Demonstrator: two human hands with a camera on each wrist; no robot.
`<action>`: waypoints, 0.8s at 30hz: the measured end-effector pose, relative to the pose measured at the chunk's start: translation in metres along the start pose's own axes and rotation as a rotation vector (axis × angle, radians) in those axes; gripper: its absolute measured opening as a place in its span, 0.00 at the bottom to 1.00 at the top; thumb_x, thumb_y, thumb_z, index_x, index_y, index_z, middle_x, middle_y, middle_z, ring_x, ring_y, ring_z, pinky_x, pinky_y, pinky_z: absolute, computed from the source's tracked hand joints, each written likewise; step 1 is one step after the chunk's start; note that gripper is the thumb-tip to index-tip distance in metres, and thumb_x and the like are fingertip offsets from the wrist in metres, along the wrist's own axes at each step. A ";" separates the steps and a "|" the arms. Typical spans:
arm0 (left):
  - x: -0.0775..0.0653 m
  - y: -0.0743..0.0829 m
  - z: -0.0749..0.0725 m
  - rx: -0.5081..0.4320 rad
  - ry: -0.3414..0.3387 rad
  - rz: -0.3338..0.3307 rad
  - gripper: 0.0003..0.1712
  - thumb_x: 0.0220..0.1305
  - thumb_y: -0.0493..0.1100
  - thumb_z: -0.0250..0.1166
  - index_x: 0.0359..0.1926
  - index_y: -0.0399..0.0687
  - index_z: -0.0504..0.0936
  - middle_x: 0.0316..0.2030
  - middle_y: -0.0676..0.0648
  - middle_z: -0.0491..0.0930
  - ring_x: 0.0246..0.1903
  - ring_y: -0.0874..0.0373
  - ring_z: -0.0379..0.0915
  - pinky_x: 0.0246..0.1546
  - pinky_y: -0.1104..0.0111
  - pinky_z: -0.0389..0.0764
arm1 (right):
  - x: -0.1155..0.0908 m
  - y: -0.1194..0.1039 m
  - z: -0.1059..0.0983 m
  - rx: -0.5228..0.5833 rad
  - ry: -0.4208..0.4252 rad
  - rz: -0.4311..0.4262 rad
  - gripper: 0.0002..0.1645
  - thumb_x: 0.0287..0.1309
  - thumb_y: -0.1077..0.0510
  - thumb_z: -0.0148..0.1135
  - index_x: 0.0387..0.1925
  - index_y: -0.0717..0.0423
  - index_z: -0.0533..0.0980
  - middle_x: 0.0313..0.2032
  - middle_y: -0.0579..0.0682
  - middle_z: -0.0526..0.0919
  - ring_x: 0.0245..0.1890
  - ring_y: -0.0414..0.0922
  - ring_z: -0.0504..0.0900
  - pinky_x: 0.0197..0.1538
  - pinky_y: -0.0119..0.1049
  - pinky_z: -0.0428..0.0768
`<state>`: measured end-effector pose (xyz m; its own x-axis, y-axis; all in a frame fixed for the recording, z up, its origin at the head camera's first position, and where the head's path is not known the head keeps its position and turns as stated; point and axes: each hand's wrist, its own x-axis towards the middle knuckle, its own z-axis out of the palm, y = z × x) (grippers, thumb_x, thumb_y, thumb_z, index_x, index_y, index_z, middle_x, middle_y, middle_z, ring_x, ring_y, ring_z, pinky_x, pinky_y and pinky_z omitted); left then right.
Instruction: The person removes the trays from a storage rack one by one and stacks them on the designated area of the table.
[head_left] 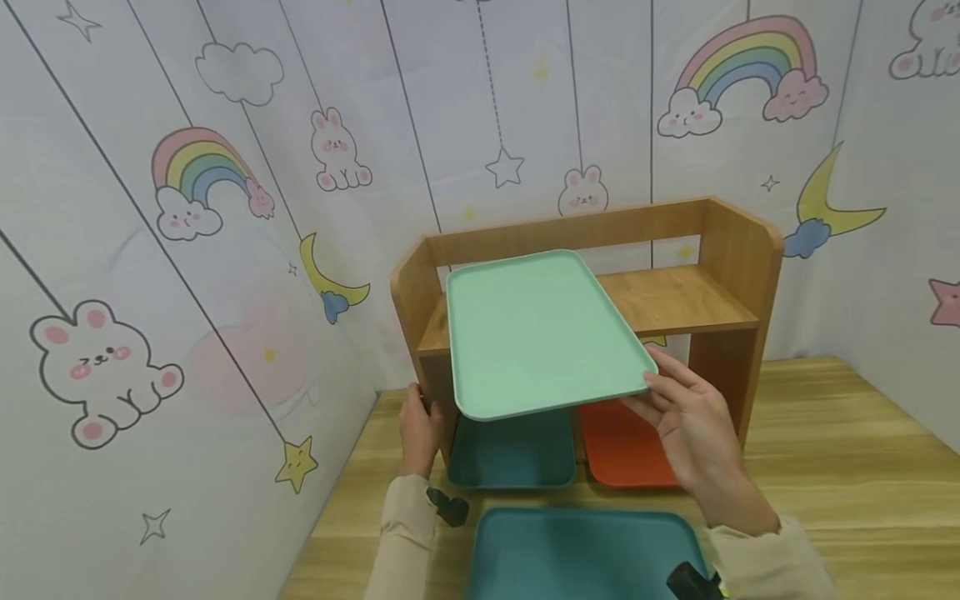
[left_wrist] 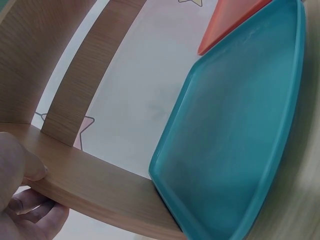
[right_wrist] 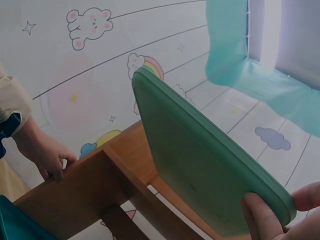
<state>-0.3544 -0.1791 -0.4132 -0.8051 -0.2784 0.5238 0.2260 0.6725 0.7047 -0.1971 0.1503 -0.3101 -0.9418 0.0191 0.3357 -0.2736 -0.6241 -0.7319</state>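
My right hand (head_left: 697, 429) pinches the near right corner of a mint-green tray (head_left: 547, 333), thumb on one face and fingers on the other in the right wrist view. The tray is held tilted, overlapping the upper board of a wooden desk shelf (head_left: 660, 302) in the head view. At the shelf's left side, my left hand (head_left: 420, 429) grips the edge of the upright panel (left_wrist: 105, 185), thumb on one side and fingers on the other. Under the upper board lie a teal tray (head_left: 513, 454) at left and a red tray (head_left: 630, 450) at right.
A second teal tray (head_left: 585, 554) lies on the wood-grain table (head_left: 847, 492) in front of the shelf. Behind and at both sides hangs a white cloth wall (head_left: 480, 108) printed with rabbits, rainbows and stars.
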 end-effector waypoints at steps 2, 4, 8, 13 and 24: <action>0.000 0.000 0.000 -0.002 0.001 0.002 0.12 0.60 0.30 0.56 0.45 0.35 0.71 0.42 0.33 0.79 0.42 0.40 0.77 0.42 0.50 0.78 | -0.001 -0.001 -0.002 0.013 -0.001 -0.001 0.30 0.65 0.65 0.54 0.67 0.62 0.62 0.52 0.49 0.82 0.46 0.44 0.85 0.48 0.37 0.81; -0.001 0.000 0.000 -0.005 0.005 0.011 0.12 0.59 0.30 0.56 0.45 0.34 0.71 0.42 0.33 0.79 0.42 0.40 0.77 0.41 0.50 0.78 | -0.001 -0.001 -0.003 0.030 -0.002 0.000 0.23 0.65 0.65 0.54 0.62 0.58 0.70 0.52 0.50 0.82 0.46 0.44 0.85 0.48 0.37 0.82; -0.001 -0.002 0.000 -0.006 0.018 0.035 0.11 0.59 0.29 0.56 0.44 0.34 0.71 0.41 0.33 0.79 0.41 0.40 0.77 0.40 0.50 0.78 | -0.002 -0.003 -0.008 0.059 -0.010 0.003 0.20 0.65 0.66 0.53 0.58 0.57 0.74 0.51 0.50 0.82 0.46 0.45 0.85 0.48 0.38 0.82; -0.001 -0.001 0.000 -0.009 0.027 0.050 0.10 0.59 0.29 0.56 0.43 0.33 0.71 0.39 0.33 0.79 0.39 0.40 0.77 0.38 0.51 0.78 | -0.002 -0.005 -0.014 0.084 -0.041 0.000 0.22 0.66 0.67 0.50 0.61 0.61 0.71 0.52 0.51 0.82 0.47 0.45 0.85 0.48 0.38 0.81; -0.002 0.001 0.000 -0.009 -0.002 0.021 0.11 0.60 0.29 0.56 0.45 0.33 0.70 0.42 0.33 0.78 0.41 0.40 0.77 0.39 0.50 0.78 | -0.005 -0.009 -0.028 0.073 -0.039 0.002 0.19 0.67 0.66 0.50 0.57 0.57 0.76 0.50 0.50 0.83 0.46 0.45 0.85 0.47 0.36 0.82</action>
<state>-0.3522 -0.1783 -0.4137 -0.8014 -0.2630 0.5373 0.2477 0.6717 0.6982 -0.1956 0.1777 -0.3216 -0.9336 -0.0121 0.3582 -0.2551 -0.6795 -0.6879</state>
